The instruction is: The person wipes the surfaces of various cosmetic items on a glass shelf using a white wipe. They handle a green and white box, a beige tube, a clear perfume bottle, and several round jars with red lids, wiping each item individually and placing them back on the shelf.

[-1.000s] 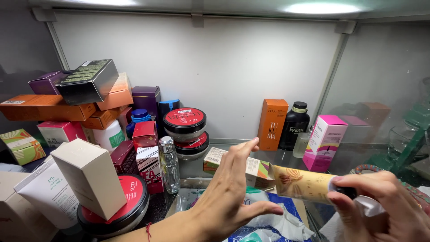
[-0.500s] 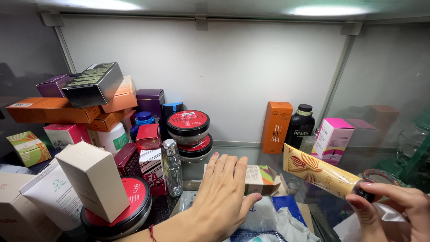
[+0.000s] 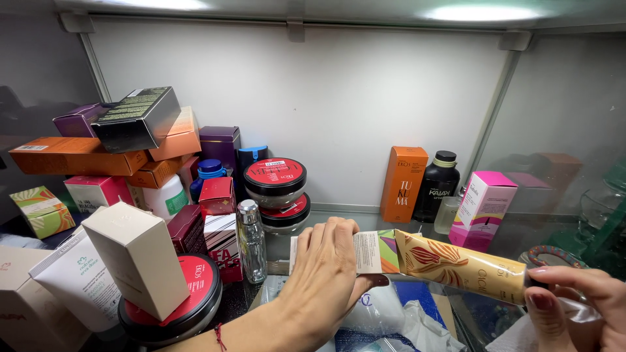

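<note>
Reaching forward palm-down, the left hand [image 3: 329,270] closes thumb and fingers on one colourful carton [image 3: 372,251] lying on the glass shelf [image 3: 365,221]; the right hand [image 3: 577,306] pinches one golden tube [image 3: 460,266] by its cap.

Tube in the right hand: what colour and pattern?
Golden-yellow tube with red-orange leaf shapes, held by the right hand. Head view.

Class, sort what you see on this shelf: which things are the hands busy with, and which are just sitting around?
In hand:
- left hand gripping a small patterned box
- right hand holding a yellow tube

Lying about:
- orange box
- black bottle
- pink box
- stacked red-lidded jars
- clear spray bottle
- pile of boxes
</note>
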